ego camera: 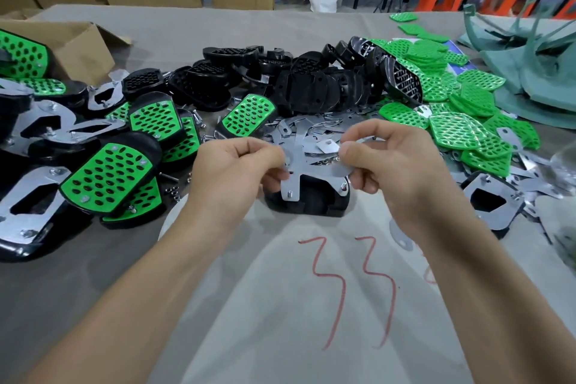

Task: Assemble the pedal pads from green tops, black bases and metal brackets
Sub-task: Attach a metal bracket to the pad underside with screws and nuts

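**Bracket Meets Base**

Toward the desk's (78,290) near edge, the left hand (240,162) and right hand (385,160) each pinched one side of the metal bracket (311,167), which sat on the black base (307,206). It needed seating level, I judged, holes squarely over the screws (290,195), before letting go.

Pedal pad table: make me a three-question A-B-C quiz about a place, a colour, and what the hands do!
1. Where is the pile of loose green tops? A. far right B. on the floor C. in a bucket
2. What colour is the written number 33? A. blue B. red C. black
3. What do the left hand and right hand pinch? A. a green top B. nothing C. a metal bracket
Answers: 1 A, they are heaped at the right; 2 B, its strokes are red; 3 C, both pinch its edges.
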Available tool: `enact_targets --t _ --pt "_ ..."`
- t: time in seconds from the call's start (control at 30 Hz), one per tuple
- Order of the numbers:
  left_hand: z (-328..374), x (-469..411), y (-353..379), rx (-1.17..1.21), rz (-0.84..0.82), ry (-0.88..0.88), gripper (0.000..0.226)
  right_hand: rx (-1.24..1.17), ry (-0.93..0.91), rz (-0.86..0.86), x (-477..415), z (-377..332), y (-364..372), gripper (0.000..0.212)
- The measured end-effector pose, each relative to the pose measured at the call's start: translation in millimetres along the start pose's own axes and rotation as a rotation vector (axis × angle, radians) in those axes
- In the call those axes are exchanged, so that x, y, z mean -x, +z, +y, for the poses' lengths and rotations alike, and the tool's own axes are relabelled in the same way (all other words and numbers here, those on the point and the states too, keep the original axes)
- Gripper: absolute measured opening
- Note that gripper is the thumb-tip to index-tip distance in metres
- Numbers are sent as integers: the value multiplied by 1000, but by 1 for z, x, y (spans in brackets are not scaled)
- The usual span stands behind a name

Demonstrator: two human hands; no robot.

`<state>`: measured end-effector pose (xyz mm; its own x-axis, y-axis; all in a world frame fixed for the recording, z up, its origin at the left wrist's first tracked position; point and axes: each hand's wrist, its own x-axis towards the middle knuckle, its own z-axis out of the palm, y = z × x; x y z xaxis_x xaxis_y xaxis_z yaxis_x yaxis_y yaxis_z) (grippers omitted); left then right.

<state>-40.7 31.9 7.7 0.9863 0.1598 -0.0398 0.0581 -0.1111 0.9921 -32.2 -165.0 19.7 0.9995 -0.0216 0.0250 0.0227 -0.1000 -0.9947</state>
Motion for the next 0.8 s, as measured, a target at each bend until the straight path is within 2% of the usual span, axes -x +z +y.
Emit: enact_targets --t 0.1,0.23,0.4,0.5,0.6,0.8 --pt "-4 4 -4 -314 -4 64 10 87 66 -10 -3 6 -3 12" --pt "-8 4 -6 -499 -38 5 12 297 56 21 -4 12 0 11" --pt "-10 1 -2 -470 -61 -32 16 568 -16 103 -1 17 5 14" --pt "-13 0 -1 -446 -47 -54 16 561 -36 117 -2 19 8 19" --pt "-14 -2 -1 -426 -21 -85 17 531 -3 88 -4 21 8 17" --pt "-16 -6 -1 -450 -16 -99 18 506 1 140 -4 22 6 16"
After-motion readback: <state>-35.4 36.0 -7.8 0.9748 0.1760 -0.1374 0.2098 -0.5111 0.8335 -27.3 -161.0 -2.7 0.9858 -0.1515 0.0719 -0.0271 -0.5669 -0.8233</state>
